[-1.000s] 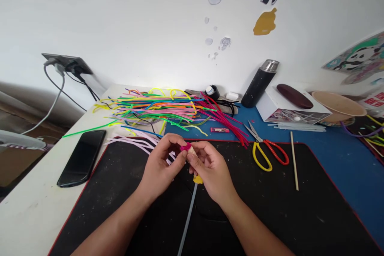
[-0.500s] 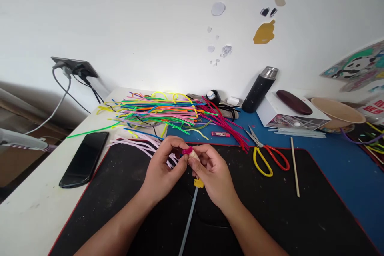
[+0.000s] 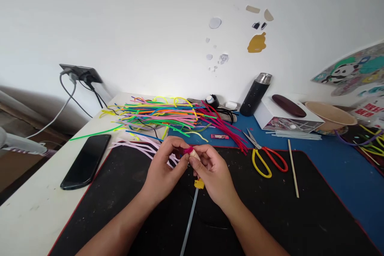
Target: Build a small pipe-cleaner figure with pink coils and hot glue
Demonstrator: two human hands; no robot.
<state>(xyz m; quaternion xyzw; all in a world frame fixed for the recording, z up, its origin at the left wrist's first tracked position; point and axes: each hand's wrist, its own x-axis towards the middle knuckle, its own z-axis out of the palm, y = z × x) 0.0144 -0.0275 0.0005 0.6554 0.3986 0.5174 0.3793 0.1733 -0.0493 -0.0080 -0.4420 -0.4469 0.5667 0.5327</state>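
Left fingers (image 3: 181, 165) pinching magenta piece (image 3: 188, 150), right fingers (image 3: 196, 165) gripping cream piece (image 3: 195, 155), apparently steadying joint between them; scissors (image 3: 258, 147) lying within reach on mat (image 3: 264, 208).

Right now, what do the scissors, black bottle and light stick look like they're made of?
The scissors have shiny grey blades, likely metal, and smooth coloured handles, probably plastic. The black bottle has a shiny silver cap, like metal; its black body could be coated metal or plastic. The light stick looks dull and tan, probably wood.
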